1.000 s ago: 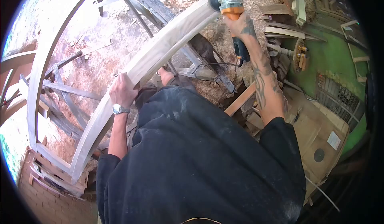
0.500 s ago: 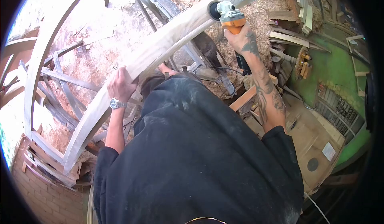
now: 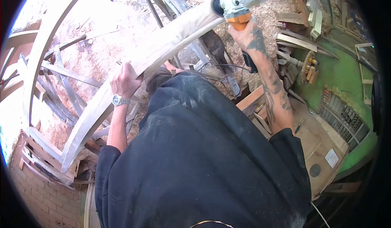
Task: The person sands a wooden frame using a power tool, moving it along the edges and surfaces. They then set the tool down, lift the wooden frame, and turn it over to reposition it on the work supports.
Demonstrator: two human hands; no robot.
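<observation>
My right hand (image 3: 246, 34) is wrapped round the body of an orange and grey angle grinder (image 3: 237, 14). The grinder's dark round disc (image 3: 217, 6) lies against the upper part of a long, curved, pale wooden beam (image 3: 161, 45). Lower down on that beam, my left hand (image 3: 124, 80) grips its edge with the fingers curled over. A small, thin dark piece (image 3: 119, 63) shows just beyond the left fingertips. The beam slants from lower left to upper right in front of my body, and a black cable (image 3: 228, 65) hangs below the grinder.
Metal sawhorse legs (image 3: 171, 2) stand under and beyond the beam. Another curved wooden frame (image 3: 38, 61) rises at left. Sawdust (image 3: 97, 20) covers the floor. Offcuts (image 3: 299, 43) are piled at right, near a wooden board (image 3: 315, 146) with a loose disc (image 3: 315, 170).
The view has shifted slightly. The grinder's head is turned a little, its disc still at the upper part of the beam. My left hand keeps its hold on the beam.
</observation>
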